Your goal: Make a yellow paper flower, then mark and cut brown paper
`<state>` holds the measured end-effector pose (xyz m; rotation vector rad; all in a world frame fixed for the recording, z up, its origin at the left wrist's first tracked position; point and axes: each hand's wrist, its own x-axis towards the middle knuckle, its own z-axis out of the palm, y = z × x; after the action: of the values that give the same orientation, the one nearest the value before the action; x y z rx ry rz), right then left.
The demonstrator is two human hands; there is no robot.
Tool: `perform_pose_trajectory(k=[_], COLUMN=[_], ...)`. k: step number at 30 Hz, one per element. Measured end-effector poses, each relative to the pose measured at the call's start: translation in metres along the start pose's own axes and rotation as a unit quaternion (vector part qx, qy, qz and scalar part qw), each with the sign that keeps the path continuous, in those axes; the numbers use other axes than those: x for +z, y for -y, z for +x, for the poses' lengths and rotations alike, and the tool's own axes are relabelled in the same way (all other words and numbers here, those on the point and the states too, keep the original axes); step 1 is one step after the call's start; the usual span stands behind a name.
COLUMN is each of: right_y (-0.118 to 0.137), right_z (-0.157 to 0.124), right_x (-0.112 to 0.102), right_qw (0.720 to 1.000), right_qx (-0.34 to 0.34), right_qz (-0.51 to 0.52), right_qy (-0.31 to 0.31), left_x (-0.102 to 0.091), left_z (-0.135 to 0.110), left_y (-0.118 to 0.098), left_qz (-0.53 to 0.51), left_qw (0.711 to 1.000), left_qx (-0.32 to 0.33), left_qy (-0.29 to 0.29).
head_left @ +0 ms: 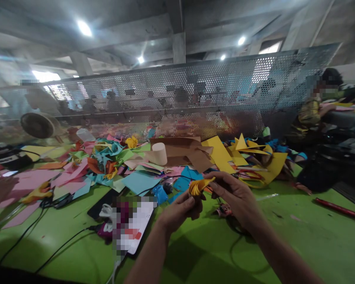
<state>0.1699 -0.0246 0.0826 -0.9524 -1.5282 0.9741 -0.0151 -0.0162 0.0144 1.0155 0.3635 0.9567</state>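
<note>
Both my hands are raised over the green table (298,236) and closed on a small rolled yellow paper piece (198,186). My left hand (180,211) pinches its lower end from below. My right hand (232,193) grips the pointed upper end with curled fingers. Just beyond my hands lie blue paper sheets (139,181) and a black cable.
A heap of coloured paper scraps (106,157), brown card (183,152), yellow sheets (221,156) and a tape roll (159,154) covers the far table. A phone and cables (130,225) lie at near left, a red stick (339,208) at right. Another person's hand (0,189) shows left; a person sits far right.
</note>
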Motion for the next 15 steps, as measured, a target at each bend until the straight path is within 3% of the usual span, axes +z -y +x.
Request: perform_pose_trajectory(k=[6, 15], right_y=[0.0037, 0.0074], right_z=[-0.0017, -0.0035], right_x=[-0.0019, -0.0026], right_qw=[0.999, 0.997], right_qx=[-0.017, -0.024], right_qz=[-0.014, -0.074], right_qy=[0.024, 0.013], left_x=[-0.0022, -0.0018], left_z=[-0.0002, -0.0011], left_y=[0.0011, 0.0013], left_qz=[0.01, 0.029], left_qw=[1.0, 1.0], left_qx=[-0.009, -0.008], left_qy=[0.001, -0.001])
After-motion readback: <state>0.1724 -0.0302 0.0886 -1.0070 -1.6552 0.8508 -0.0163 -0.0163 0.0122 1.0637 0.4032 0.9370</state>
